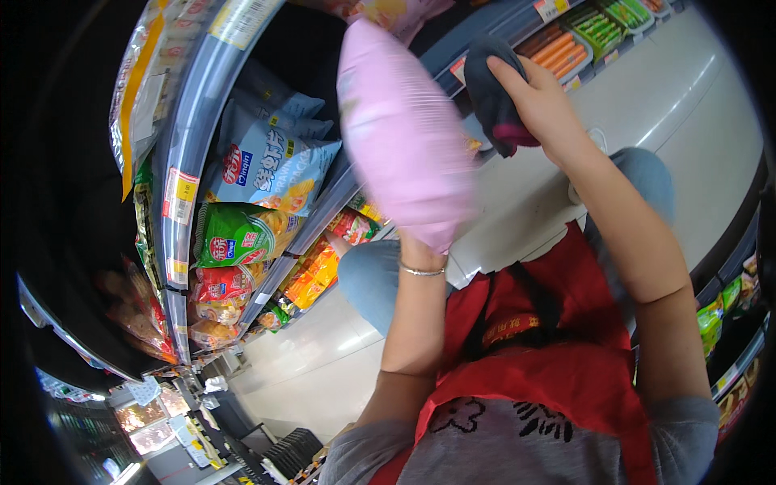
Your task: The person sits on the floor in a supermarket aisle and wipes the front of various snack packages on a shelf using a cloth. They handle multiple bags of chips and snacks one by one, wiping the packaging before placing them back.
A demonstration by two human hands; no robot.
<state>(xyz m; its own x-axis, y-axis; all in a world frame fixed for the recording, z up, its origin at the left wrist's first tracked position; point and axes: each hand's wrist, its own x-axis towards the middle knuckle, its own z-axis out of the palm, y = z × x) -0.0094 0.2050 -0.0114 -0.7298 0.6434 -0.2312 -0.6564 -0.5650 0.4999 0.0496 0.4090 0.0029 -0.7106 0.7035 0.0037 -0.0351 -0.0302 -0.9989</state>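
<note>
A puffy pink snack bag (403,133), blurred by motion, is held up by my left hand (422,245), whose fingers are hidden behind it. My right hand (533,97) grips a bunched dark cloth (494,91) with a magenta edge. The cloth is to the right of the pink bag, apart from it. Left of the pink bag, light-blue prawn cracker bags (267,163) stand on a shelf, with a green snack bag (242,236) and a red snack bag (224,284) beside them.
A curved shelf edge (182,151) with price tags runs down the left. Orange and yellow packets (315,273) lie on a lower shelf. Trays of sausages (558,54) are at the upper right. My knees, in jeans, are above the tiled floor (309,370). More shelving (736,364) stands at the right rim.
</note>
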